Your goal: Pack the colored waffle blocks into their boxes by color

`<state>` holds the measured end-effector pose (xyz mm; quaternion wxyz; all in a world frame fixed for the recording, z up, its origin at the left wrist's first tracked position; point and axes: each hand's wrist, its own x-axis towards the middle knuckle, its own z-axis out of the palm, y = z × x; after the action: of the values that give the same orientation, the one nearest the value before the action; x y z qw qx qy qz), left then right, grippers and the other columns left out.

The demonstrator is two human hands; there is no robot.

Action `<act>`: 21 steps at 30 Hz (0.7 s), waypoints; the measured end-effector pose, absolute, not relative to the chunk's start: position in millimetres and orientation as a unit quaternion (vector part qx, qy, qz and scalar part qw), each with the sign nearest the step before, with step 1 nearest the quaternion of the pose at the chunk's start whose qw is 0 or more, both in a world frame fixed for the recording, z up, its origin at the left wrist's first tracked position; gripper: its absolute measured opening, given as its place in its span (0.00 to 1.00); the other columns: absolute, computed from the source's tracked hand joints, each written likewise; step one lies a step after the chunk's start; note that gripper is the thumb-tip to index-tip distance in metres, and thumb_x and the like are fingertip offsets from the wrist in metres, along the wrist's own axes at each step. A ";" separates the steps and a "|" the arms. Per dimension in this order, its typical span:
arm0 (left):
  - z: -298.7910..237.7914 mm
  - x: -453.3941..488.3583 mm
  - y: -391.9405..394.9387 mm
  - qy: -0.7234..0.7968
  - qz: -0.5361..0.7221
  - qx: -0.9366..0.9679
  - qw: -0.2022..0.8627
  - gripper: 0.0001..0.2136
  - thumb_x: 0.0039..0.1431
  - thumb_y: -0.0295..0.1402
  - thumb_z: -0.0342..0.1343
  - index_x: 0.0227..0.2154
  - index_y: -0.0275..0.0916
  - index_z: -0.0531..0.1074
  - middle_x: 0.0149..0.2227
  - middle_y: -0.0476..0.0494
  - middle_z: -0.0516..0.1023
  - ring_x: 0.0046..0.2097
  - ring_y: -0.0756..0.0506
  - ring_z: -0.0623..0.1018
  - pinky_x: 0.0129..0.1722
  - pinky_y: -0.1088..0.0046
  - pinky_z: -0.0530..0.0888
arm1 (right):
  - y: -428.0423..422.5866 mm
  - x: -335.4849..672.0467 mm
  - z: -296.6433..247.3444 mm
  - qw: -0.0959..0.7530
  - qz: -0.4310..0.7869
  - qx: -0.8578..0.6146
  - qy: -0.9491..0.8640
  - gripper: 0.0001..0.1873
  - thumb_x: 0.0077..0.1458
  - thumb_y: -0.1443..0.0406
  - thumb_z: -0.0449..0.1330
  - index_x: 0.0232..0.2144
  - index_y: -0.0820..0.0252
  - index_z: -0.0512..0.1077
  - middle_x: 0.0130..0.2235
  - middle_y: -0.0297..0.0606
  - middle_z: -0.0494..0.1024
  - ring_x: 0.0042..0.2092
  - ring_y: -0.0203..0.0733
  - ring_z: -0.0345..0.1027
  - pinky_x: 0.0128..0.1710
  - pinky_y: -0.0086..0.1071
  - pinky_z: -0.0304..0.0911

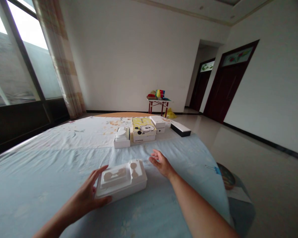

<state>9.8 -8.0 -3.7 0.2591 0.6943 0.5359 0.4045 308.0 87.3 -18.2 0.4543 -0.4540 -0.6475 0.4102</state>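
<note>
A white box [123,191] lies at a slant on the blue part of the tablecloth. A molded white tray insert [114,176] with recessed shapes shows at its top. My left hand [90,190] grips the box's left end, thumb along the front side and fingers at the back edge. Just right of the box, my right hand [162,164] hangs apart from it, fingers loosely spread and holding nothing. Beyond the hands stands a small white open box [122,144] with white pieces in it, beside a yellow cartoon-printed box [144,129].
Behind the yellow box are stacked white boxes [158,124], with a black-and-white box [180,129] to their right. The round table's cloth [64,172] drops off at the right edge, near a round basket-like thing [225,177]. A small table [159,99] stands by the far wall.
</note>
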 end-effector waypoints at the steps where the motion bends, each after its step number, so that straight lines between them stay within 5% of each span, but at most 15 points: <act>1: -4.3 10.5 -8.4 0.535 0.403 0.693 0.266 0.35 0.39 0.43 0.61 0.53 0.51 0.56 0.50 0.44 0.65 0.43 0.40 0.73 0.35 0.68 0.74 | 88.3 308.7 -19.1 0.458 0.410 -0.457 -0.643 0.38 0.47 0.48 0.57 0.54 0.65 0.55 0.50 0.53 0.65 0.48 0.44 0.64 0.45 0.37 0.62; 16: 8.3 32.9 -4.8 0.590 0.377 0.687 0.196 0.32 0.42 0.45 0.59 0.51 0.48 0.54 0.49 0.43 0.61 0.47 0.39 0.69 0.32 0.68 0.75 | 103.2 324.7 -17.6 0.516 0.408 -0.507 -0.557 0.33 0.50 0.48 0.52 0.52 0.63 0.58 0.50 0.50 0.67 0.46 0.43 0.66 0.34 0.31 0.67; 21: 35.1 50.5 28.6 0.584 0.354 0.717 0.139 0.34 0.42 0.46 0.58 0.53 0.45 0.54 0.48 0.43 0.63 0.45 0.40 0.70 0.34 0.67 0.74 | 122.1 357.2 -13.6 0.479 0.345 -0.589 -0.553 0.23 0.54 0.52 0.47 0.43 0.64 0.66 0.41 0.45 0.73 0.36 0.38 0.70 0.26 0.27 0.64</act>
<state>50.5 28.6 35.1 0.1387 0.7172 0.5840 0.3540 357.2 122.1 -13.6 0.4785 -0.5888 -0.5525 0.3449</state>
